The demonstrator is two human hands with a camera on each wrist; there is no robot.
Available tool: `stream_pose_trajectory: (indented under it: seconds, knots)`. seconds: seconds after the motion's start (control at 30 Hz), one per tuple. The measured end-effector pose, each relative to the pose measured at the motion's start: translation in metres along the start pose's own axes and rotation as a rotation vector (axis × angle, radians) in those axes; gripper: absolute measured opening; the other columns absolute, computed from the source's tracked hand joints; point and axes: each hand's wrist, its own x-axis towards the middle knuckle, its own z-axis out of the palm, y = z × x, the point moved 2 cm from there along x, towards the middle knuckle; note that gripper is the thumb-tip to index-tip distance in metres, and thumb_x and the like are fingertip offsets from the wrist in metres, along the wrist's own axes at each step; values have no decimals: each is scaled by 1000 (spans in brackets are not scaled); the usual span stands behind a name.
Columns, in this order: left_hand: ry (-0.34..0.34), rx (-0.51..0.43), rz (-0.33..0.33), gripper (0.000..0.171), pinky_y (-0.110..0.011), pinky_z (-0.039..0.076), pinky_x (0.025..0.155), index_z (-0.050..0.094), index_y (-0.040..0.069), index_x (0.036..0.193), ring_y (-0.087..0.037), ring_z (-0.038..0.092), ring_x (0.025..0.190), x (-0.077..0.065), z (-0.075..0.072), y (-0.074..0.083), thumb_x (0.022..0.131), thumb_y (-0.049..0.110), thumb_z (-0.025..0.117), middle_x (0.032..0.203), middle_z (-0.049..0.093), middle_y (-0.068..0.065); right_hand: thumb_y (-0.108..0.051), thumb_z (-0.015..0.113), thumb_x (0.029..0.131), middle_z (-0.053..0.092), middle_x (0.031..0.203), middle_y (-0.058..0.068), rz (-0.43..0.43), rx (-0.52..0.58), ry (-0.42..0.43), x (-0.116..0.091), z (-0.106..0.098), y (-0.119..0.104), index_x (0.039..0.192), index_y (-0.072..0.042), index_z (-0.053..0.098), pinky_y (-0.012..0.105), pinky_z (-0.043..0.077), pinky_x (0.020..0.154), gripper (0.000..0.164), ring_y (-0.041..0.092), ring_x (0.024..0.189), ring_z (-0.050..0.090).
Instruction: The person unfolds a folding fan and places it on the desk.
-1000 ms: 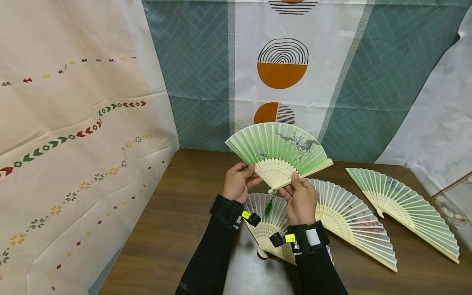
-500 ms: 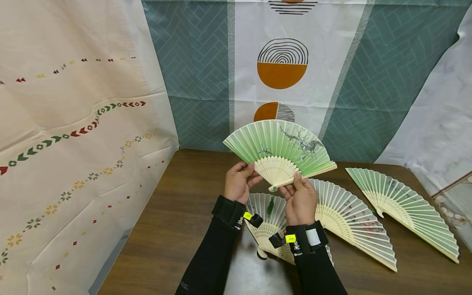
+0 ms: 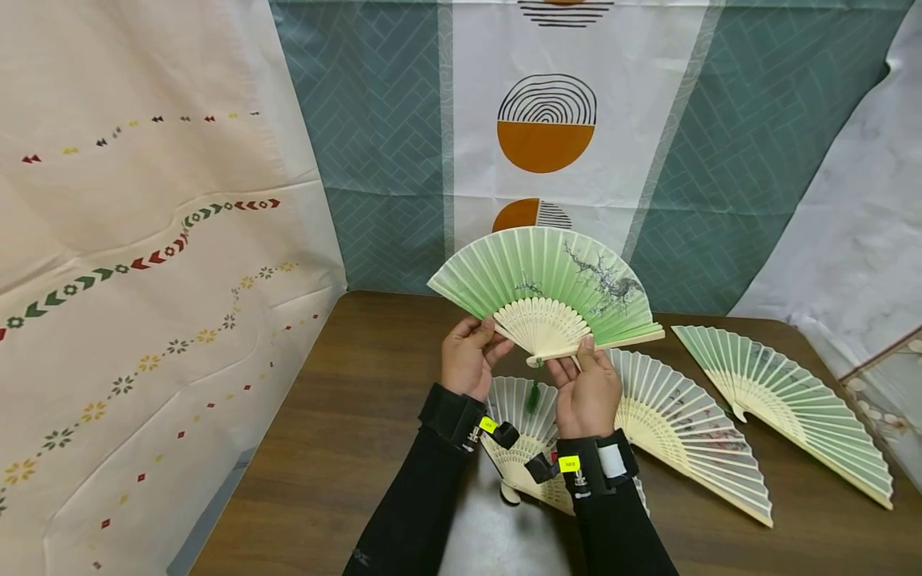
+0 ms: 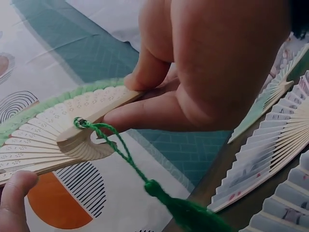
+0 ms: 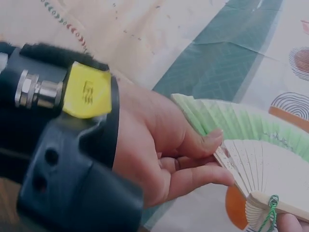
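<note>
A light green folding fan [image 3: 497,268] with a dark branch print and pale ribs is spread and held up above the table. My left hand [image 3: 467,362] pinches its left outer rib between thumb and fingers, which the right wrist view shows close up. On the other side, my right hand [image 3: 589,392] grips the right outer rib, thumb on the front. Below the pivot hangs a green tassel [image 4: 190,210] on a looped cord. In the left wrist view the right hand [image 4: 207,63] looms large, and a left fingertip [image 4: 19,188] shows at the lower left.
On the brown table [image 3: 331,416] lie a whitish spread fan [image 3: 522,420] partly under my arms, a grey-white one [image 3: 684,420] to its right, and a green one [image 3: 785,396] at the far right. A patterned cloth [image 3: 382,160] hangs behind.
The held fan has risen slightly and spread a little wider, its right edge shifting outward. Its tassel has come up with it. Both hands keep their grip, and the fans on the table stay put.
</note>
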Motion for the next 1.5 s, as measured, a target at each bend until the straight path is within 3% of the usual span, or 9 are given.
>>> stream_pose_trajectory:
  seconds: [0.17, 0.33, 0.6, 0.83, 1.07, 1.17, 1.3, 1.37, 1.5]
  knots:
    - [34, -49, 6, 21, -23, 72, 70, 72, 3, 100, -10, 74, 71, -1, -2, -2, 115, -4, 59, 92, 71, -5, -29, 46, 122, 71, 116, 4, 5, -3, -28, -1, 2, 2, 152, -2, 55, 20, 71, 91, 41, 12, 101, 75]
    - [50, -66, 10, 27, -23, 72, 72, 72, 8, 97, -11, 74, 73, -2, -5, -5, 116, -3, 57, 95, 71, -4, -30, 46, 121, 69, 120, 5, 14, 29, -31, -1, 3, 5, 159, 0, 50, 22, 70, 97, 49, 13, 103, 74]
    - [63, -97, 51, 34, -22, 72, 74, 70, 12, 91, -10, 71, 72, -3, -7, -7, 117, -2, 55, 90, 67, -2, -30, 47, 120, 66, 135, 6, 43, 125, -32, -1, 6, 8, 155, -5, 52, 26, 69, 105, 43, 13, 112, 77]
    - [65, -124, 91, 32, -22, 73, 77, 70, 13, 92, -9, 73, 76, -5, -7, -7, 118, 1, 55, 89, 70, -2, -31, 46, 120, 70, 134, 2, 96, 219, -52, -2, 11, 10, 161, -7, 47, 27, 66, 110, 48, 18, 151, 64]
    - [95, -145, 124, 31, -21, 72, 76, 69, 12, 93, -9, 72, 76, -6, -7, -5, 118, 0, 54, 89, 68, -3, -27, 45, 120, 75, 121, 3, 118, 347, -73, -4, 16, 14, 155, -7, 51, 28, 71, 101, 40, 12, 109, 80]
    - [109, -153, 145, 31, -21, 72, 75, 69, 12, 93, -9, 73, 75, -6, -7, -3, 118, 0, 55, 89, 69, -3, -28, 44, 121, 77, 121, 2, 116, 350, -73, -5, 18, 16, 162, -7, 48, 28, 71, 100, 46, 14, 131, 76]
    - [119, -148, 167, 29, -21, 72, 75, 70, 11, 94, -10, 73, 76, -7, -8, -2, 118, 1, 56, 89, 70, -4, -31, 44, 121, 71, 130, 1, 108, 307, -67, -5, 20, 20, 172, -8, 39, 27, 69, 106, 57, 24, 166, 47]
    - [133, -140, 167, 28, -20, 72, 75, 70, 11, 95, -10, 72, 77, -8, -12, -2, 118, 3, 57, 88, 70, -4, -32, 43, 121, 66, 133, 2, 115, 275, -63, -6, 20, 23, 172, -9, 38, 27, 68, 108, 56, 27, 164, 49]
    - [179, -135, 152, 27, -21, 72, 77, 69, 11, 94, -11, 71, 78, -9, -25, 1, 118, 5, 59, 88, 69, -3, -32, 43, 122, 63, 128, 2, 160, 235, -66, -9, 19, 31, 160, -12, 48, 28, 68, 109, 42, 16, 130, 68]
